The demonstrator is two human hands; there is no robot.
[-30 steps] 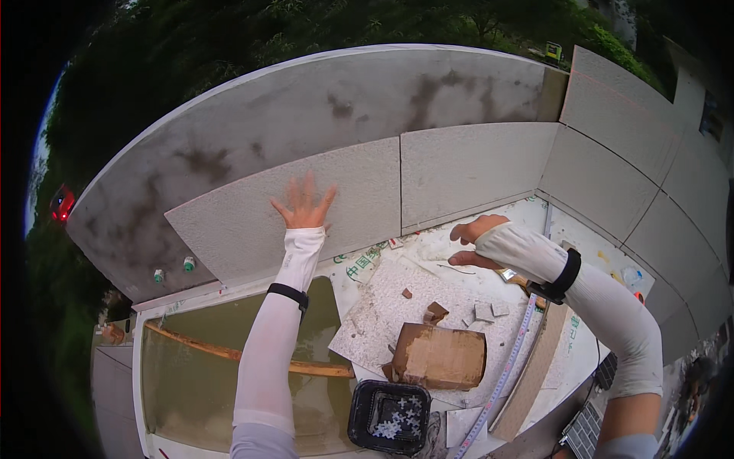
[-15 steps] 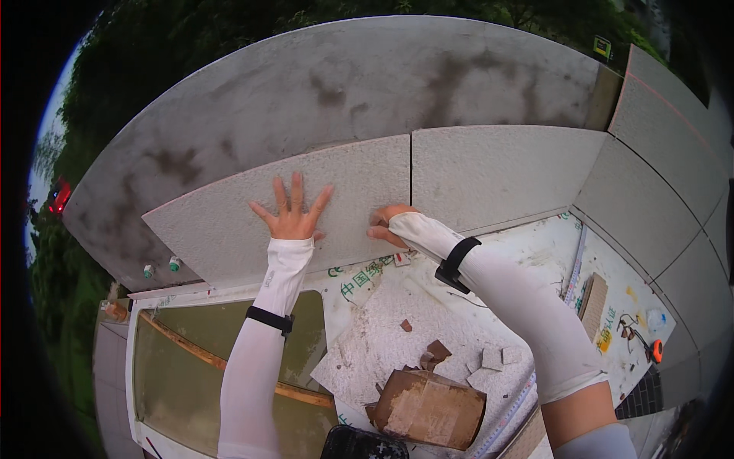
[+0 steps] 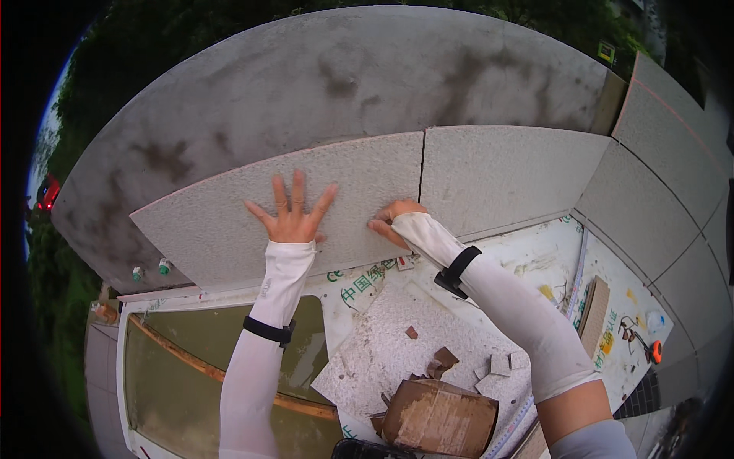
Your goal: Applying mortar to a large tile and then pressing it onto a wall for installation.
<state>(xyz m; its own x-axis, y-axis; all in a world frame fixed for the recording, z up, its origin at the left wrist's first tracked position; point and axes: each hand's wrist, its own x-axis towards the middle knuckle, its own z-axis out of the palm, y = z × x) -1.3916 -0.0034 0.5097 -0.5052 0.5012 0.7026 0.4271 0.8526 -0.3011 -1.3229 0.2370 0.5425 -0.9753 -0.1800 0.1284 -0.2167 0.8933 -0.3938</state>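
Note:
A rough, light-grey tile [image 3: 206,218] stands against the bare grey wall. My left hand [image 3: 292,223] is open, its fingers spread wide and laid against the middle of this tile. Closer to the tile's right end, my right hand [image 3: 399,219] is closed, thumb and fingertips drawn together at the tile face. Whatever those fingers hold, if anything, is hidden. A narrow dark joint separates this tile from a second grey tile [image 3: 505,168] on the right.
Below is a white board [image 3: 527,264] beside a white-framed basin [image 3: 206,352] of murky water with a wooden stick [image 3: 191,358] across it. A worn brown box [image 3: 440,417], tile scraps [image 3: 501,363], a long ruler [image 3: 577,268] and an orange-black tool [image 3: 654,352] lie around. Tiles cover the right wall [image 3: 650,199].
The view has shifted slightly. Both hands keep nearly the same places on the tile, the left spread and the right closed.

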